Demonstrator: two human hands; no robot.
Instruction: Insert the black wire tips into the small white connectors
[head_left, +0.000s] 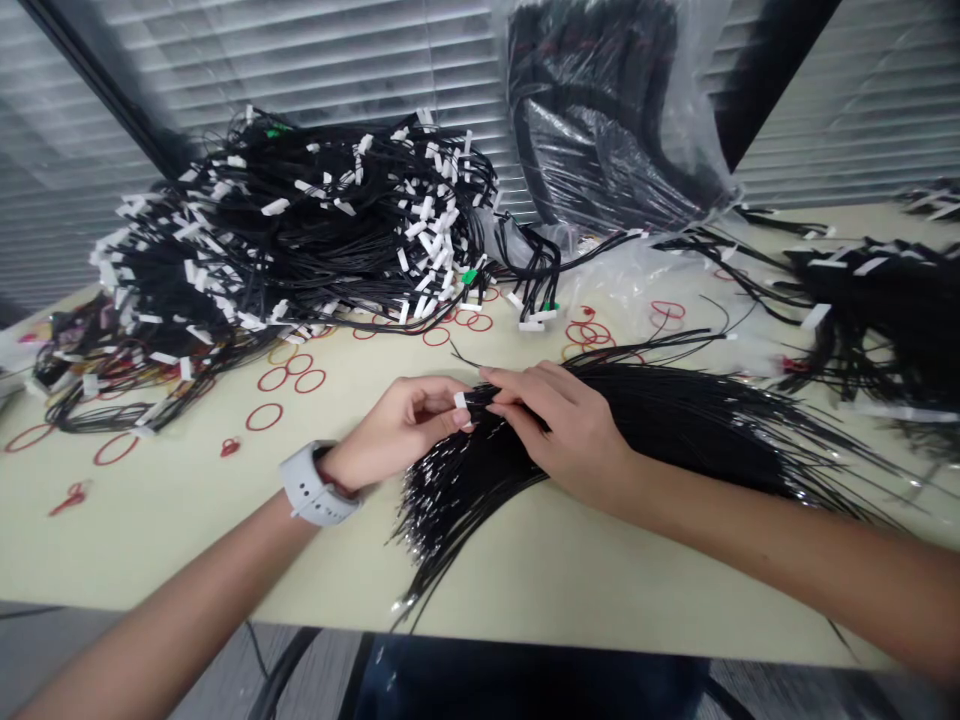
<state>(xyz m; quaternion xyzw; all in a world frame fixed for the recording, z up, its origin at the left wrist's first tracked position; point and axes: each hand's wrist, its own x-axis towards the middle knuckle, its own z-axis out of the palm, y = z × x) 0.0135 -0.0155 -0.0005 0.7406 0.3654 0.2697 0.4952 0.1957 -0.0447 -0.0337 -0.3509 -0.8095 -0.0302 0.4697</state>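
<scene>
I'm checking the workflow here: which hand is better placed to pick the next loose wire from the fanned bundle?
Probably the right hand. It lies on the fanned bundle of black wires, fingers among the strands, while the left hand is busy pinching the small white connector beside it.

Not much gear on show: both forearms are bare right out to the frame edges, the left one coming in from 7 o'clock and the right one from 4 o'clock. The left hand (397, 425) has a smartwatch (315, 485) on the wrist, at the hand's 7 o'clock, with a chunky pale grey-white rubbery strap. The right hand (570, 430) is bare, with slim fingers (517, 385). The nails look short, though it's a bit blurry.
</scene>
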